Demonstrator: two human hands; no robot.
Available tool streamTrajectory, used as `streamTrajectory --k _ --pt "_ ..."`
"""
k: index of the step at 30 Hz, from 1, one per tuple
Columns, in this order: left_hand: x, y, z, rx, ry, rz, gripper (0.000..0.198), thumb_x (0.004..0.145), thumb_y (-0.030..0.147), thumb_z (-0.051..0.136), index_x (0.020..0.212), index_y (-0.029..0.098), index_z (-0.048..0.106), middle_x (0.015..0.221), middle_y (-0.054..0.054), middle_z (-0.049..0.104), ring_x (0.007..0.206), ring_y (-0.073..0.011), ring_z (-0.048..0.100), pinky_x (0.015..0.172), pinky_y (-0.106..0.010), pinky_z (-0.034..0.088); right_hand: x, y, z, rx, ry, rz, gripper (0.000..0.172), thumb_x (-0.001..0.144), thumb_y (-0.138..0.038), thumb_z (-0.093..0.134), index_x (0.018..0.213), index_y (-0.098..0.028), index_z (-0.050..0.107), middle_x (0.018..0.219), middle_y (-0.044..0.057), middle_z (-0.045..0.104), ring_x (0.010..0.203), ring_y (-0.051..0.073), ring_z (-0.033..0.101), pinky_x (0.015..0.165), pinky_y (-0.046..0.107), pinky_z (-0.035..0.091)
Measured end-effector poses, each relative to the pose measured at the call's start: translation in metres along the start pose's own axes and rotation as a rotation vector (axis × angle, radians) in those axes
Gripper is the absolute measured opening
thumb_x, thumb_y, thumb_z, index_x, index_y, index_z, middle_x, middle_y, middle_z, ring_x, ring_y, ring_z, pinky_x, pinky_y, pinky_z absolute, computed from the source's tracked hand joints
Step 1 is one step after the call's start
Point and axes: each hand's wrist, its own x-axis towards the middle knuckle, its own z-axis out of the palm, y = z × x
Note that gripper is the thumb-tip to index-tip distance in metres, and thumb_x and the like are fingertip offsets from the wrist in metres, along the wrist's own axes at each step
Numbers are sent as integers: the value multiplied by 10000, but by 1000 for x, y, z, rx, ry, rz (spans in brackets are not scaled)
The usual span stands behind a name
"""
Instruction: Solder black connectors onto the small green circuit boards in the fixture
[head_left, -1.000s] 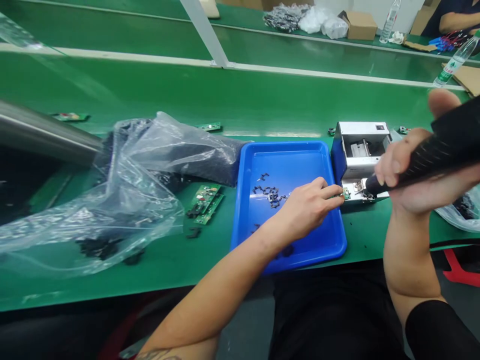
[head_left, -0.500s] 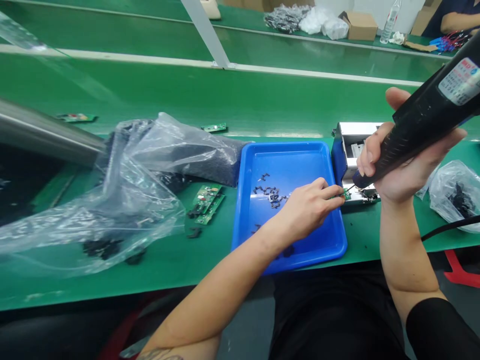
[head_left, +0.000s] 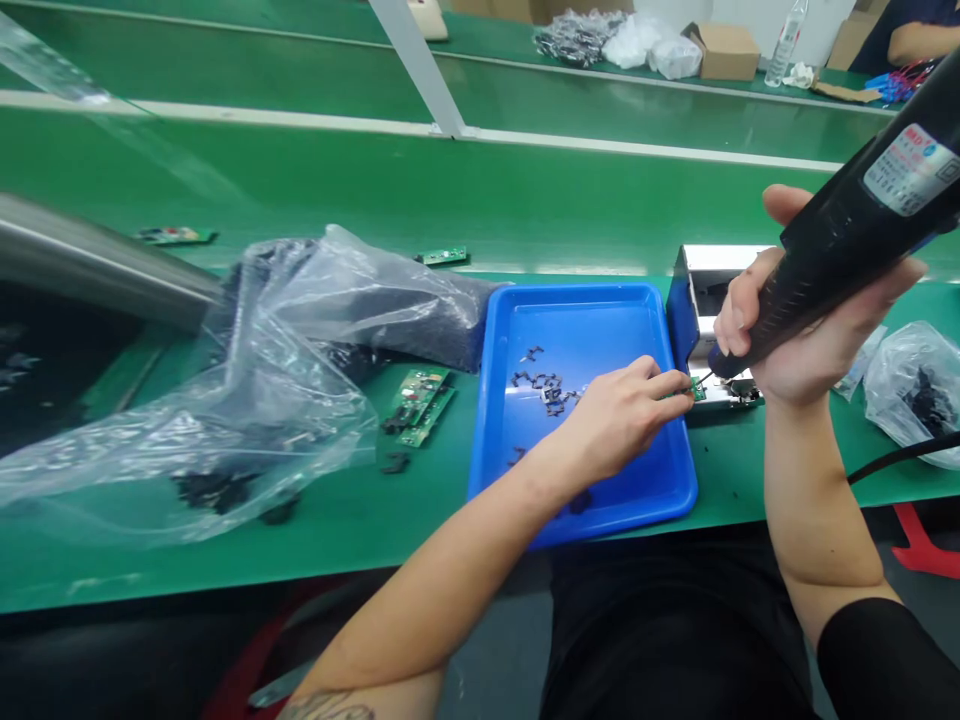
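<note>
My right hand (head_left: 806,330) is wrapped around a black electric screwdriver (head_left: 847,225), tilted so its thin bit points down and left. The bit's tip meets a small green circuit board (head_left: 697,390) at the front of an open metal housing (head_left: 720,260). My left hand (head_left: 626,410) reaches over the right side of a blue tray (head_left: 574,520), its fingers closed on the board's left edge. Small black clip-like parts (head_left: 551,390) lie in the tray. The fingertips of my left hand are partly hidden.
Left of the tray lies a large clear plastic bag (head_left: 300,340) of dark parts. Green circuit boards (head_left: 420,400) rest beside it. Another bag of black parts (head_left: 926,395) sits at the right, near the screwdriver's cable (head_left: 900,457). A co-worker's arm (head_left: 922,42) shows at the top right.
Both hands stay nearly in place, with the bit still at the board. The screwdriver's body has shifted very slightly, and the whole view has moved a little.
</note>
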Motion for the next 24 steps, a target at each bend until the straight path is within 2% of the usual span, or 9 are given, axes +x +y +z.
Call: streamTrajectory --k 5,8,13,18,24 --pt "3 4 -2 -21 -44 -23 281 1022 104 515 1204 217 697 1278 -37 681 982 -205 552 810 -317 552 -2 2 2 -8 -14 34 743 726 -956 508 955 -271 682 460 -52 518 287 125 360 306 281 191" --pt "3 6 -2 -24 -61 -33 276 1046 129 493 1209 222 695 1265 -41 677 991 -202 552 794 -304 546 -2 5 1 1 -36 -4 746 708 -967 510 918 -274 688 442 -47 515 275 122 335 303 275 170" --pt "3 5 -1 -17 -41 -28 276 1033 118 509 1203 228 697 1259 -40 670 967 -193 541 754 -289 533 -1 5 -3 -29 -87 57 712 700 -950 554 929 -292 705 462 -47 531 295 118 358 325 270 203" --pt "2 2 1 -30 -6 -18 283 1019 102 511 1190 222 702 1248 -43 681 952 -189 544 744 -283 535 1 5 -5 5 0 13 838 701 -1002 433 1049 -282 685 450 -65 495 274 121 323 299 271 185" --pt "1 -1 2 -21 6 -13 288 995 92 533 1182 228 706 1270 -27 689 961 -203 552 703 -289 534 4 6 -2 -4 -47 60 766 692 -975 516 977 -281 672 453 -67 504 292 116 344 303 270 190"
